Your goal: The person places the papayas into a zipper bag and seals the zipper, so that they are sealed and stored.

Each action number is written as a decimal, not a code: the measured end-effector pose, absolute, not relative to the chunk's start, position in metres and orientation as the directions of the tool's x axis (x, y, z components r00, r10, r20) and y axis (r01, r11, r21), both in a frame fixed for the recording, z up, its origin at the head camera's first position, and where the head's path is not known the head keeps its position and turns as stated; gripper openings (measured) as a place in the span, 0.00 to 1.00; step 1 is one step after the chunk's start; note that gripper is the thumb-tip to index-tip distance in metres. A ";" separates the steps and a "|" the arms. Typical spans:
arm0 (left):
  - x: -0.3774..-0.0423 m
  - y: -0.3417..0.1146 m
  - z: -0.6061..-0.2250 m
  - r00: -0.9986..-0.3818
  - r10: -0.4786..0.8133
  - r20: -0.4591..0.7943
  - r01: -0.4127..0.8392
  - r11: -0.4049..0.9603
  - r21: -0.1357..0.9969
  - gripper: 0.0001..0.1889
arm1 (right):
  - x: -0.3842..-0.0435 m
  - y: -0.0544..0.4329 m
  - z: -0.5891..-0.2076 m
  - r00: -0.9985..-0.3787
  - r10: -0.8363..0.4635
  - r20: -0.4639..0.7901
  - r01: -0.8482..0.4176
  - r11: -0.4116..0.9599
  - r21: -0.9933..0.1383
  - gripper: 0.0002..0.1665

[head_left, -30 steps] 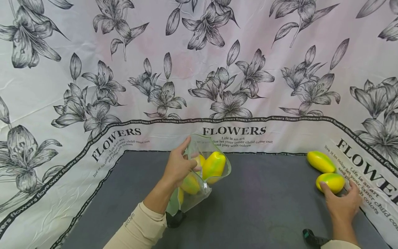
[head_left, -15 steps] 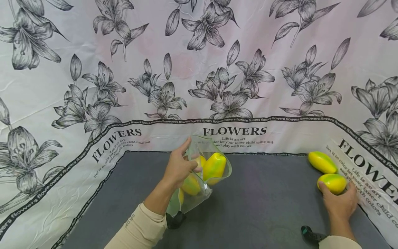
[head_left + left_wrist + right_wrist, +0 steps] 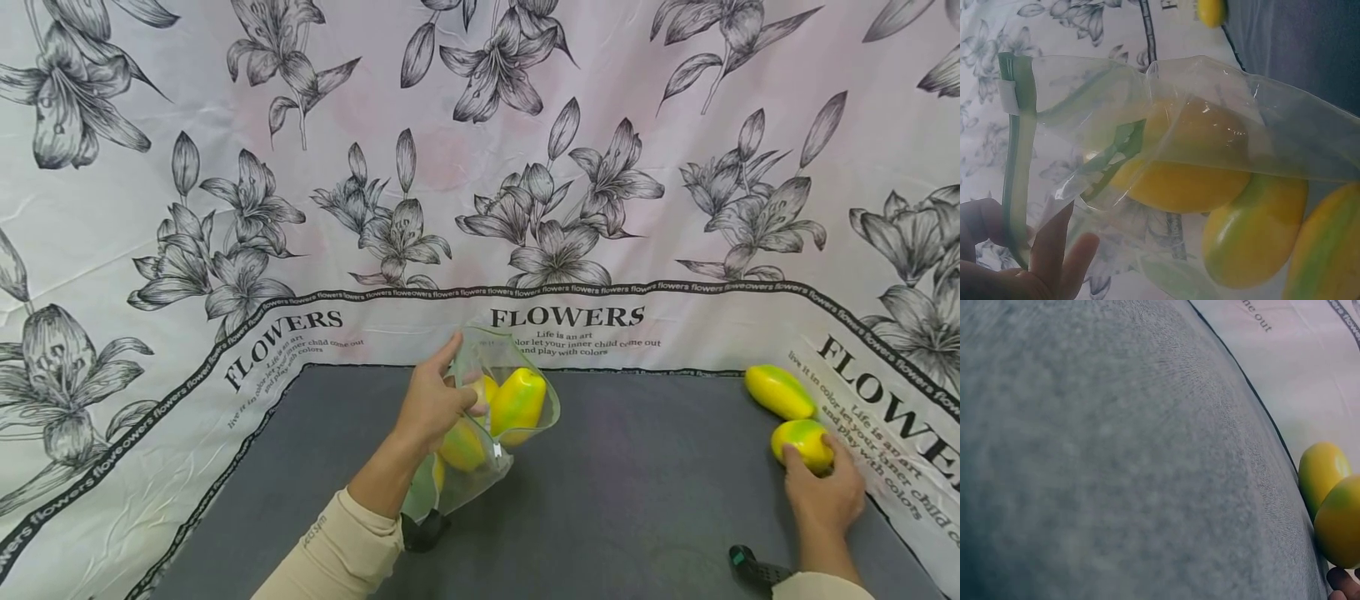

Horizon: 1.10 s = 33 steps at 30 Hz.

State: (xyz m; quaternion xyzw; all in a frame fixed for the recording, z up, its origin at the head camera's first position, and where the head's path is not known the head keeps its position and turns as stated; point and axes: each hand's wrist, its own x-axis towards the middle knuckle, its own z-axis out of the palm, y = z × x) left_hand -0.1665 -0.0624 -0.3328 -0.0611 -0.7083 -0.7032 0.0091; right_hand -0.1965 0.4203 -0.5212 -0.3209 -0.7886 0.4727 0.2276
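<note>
My left hand (image 3: 435,402) grips the rim of a clear zip bag (image 3: 476,483) with a pale green edge and holds its mouth open. Inside the bag are several glossy yellow mangoes (image 3: 519,402) streaked with green; the left wrist view shows them through the plastic, with a white zip slider (image 3: 1008,97) on the green zip. At the right, my right hand (image 3: 827,496) holds another mango (image 3: 802,443) between thumb and fingers. Just behind it a further mango (image 3: 780,392) lies near the table's back right corner. In the right wrist view only fingertips (image 3: 1342,582) show.
A dark grey table (image 3: 622,500) lies under both hands. White flower-printed cloth (image 3: 420,208) hangs behind it and along its sides. Black wrist-camera straps show at the left wrist (image 3: 424,530) and the right wrist (image 3: 753,570).
My right hand's fingers have closed in around the nearer mango, which has shifted and turned slightly. My left hand and the bag have stayed nearly still.
</note>
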 end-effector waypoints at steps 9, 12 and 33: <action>-0.167 -0.063 -0.334 -0.992 0.072 0.099 0.100 0.011 0.995 0.49 | -0.194 0.416 -0.522 -0.608 0.793 0.038 0.223 0.216 -0.951 0.35; -0.166 -0.062 -0.334 -0.994 0.065 0.093 0.094 0.011 0.996 0.49 | -0.193 0.417 -0.522 -0.598 0.801 0.009 0.120 0.100 -0.988 0.33; -0.164 -0.062 -0.334 -0.996 0.055 0.073 0.075 0.028 0.997 0.49 | -0.191 0.414 -0.525 -0.536 0.829 -0.161 0.069 -0.147 -0.987 0.37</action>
